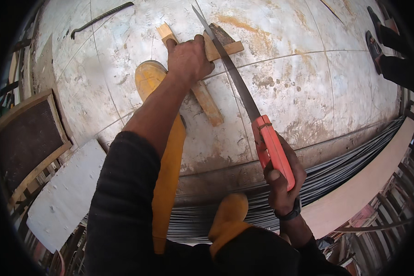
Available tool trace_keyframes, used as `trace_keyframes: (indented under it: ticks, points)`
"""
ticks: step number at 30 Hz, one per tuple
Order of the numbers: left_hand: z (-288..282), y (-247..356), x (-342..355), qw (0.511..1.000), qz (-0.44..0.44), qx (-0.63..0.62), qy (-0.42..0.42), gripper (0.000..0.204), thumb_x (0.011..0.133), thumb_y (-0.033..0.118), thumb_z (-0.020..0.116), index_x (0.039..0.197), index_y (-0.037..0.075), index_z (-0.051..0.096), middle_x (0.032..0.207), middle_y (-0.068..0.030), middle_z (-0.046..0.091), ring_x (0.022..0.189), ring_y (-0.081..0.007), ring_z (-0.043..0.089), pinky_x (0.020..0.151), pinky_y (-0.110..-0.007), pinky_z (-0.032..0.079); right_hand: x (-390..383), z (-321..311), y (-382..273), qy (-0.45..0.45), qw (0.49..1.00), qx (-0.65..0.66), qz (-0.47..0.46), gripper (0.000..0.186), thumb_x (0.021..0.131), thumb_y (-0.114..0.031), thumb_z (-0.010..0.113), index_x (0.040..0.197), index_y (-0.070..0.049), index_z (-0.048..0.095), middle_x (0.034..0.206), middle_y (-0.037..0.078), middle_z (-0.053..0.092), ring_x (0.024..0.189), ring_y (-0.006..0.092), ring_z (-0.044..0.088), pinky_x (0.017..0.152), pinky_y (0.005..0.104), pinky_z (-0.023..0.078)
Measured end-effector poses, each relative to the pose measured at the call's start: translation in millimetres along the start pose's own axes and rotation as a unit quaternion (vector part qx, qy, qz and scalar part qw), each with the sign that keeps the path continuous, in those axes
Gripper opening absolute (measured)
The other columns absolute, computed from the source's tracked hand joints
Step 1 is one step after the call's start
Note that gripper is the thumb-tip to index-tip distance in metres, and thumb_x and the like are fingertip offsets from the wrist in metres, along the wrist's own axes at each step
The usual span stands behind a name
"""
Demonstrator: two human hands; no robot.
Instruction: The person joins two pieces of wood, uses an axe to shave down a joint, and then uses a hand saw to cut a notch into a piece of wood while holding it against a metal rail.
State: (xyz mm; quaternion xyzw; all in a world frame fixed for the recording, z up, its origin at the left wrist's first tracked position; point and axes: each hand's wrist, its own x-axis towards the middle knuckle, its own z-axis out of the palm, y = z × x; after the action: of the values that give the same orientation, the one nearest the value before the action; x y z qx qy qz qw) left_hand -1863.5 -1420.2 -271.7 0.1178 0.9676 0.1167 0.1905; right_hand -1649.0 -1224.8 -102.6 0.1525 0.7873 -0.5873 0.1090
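My right hand (285, 175) is wrapped round the red handle of a hand saw (237, 80), its long blade pointing away from me. Partway along, the blade crosses a short wooden piece (230, 49). A dark, rough-faced bit of wood (221, 34) lies against that piece. My left hand (191, 60) is closed over the wood, pressing it down on the pale floor. From under this hand a narrow wooden strip (208, 105) sticks out at both ends, lying slantwise beside my yellow boot (151, 76). The fingers hide where the wooden pieces meet.
A dark curved bar (101, 19) lies on the floor at the far left. Long thin dark rods (345, 163) and a pale board (359, 198) run along the near right. A wood-framed dark panel (30, 140) and white board (69, 195) are left. Another person's feet (375, 50) stand far right.
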Motion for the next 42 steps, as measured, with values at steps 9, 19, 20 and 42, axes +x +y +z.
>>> trace_keyframes:
  ticks: [9, 19, 20, 42]
  points:
    - [-1.5, -5.1, 4.4, 1.0, 0.002, 0.007, -0.001, 0.046, 0.077, 0.023, 0.065, 0.116, 0.0, 0.058, 0.093, -0.0165, 0.074, 0.087, -0.0308, 0.072, 0.097, -0.045, 0.034, -40.2, -26.2, -0.3, 0.008, 0.997, -0.074, 0.018, 0.078, 0.094, -0.058, 0.058, 0.134, 0.009, 0.056, 0.098, 0.015, 0.07, 0.075, 0.0137, 0.062, 0.07, 0.0295, 0.05]
    - [8.2, -2.3, 2.1, 1.0, -0.022, 0.007, -0.006, 0.046, 0.077, 0.023, 0.064, 0.118, 0.002, 0.058, 0.096, -0.015, 0.075, 0.09, -0.03, 0.072, 0.098, -0.045, 0.036, -8.9, 6.6, 20.2, 0.01, 1.0, -0.026, 0.009, 0.061, 0.094, -0.037, 0.061, 0.135, 0.009, 0.056, 0.094, 0.012, 0.071, 0.068, 0.009, 0.057, 0.065, 0.0273, 0.048]
    - [6.0, 0.5, 1.8, 1.0, -0.013, 0.013, -0.018, 0.047, 0.077, 0.024, 0.065, 0.118, 0.002, 0.058, 0.097, -0.0149, 0.075, 0.091, -0.0299, 0.072, 0.098, -0.045, 0.036, -29.2, -5.2, 21.6, 0.012, 1.0, -0.015, 0.016, 0.065, 0.095, -0.041, 0.06, 0.135, 0.009, 0.056, 0.095, 0.013, 0.072, 0.067, 0.0096, 0.057, 0.065, 0.0271, 0.048]
    - [12.3, -4.3, 16.2, 0.999, -0.007, 0.032, -0.035, 0.063, 0.075, 0.037, 0.07, 0.124, 0.001, 0.054, 0.096, -0.0176, 0.074, 0.095, -0.0341, 0.071, 0.098, -0.048, 0.039, -32.6, -14.7, 59.3, -0.007, 0.993, -0.063, -0.104, 0.054, 0.093, -0.026, 0.062, 0.131, 0.012, 0.057, 0.103, 0.021, 0.073, 0.068, 0.0126, 0.064, 0.066, 0.0282, 0.053]
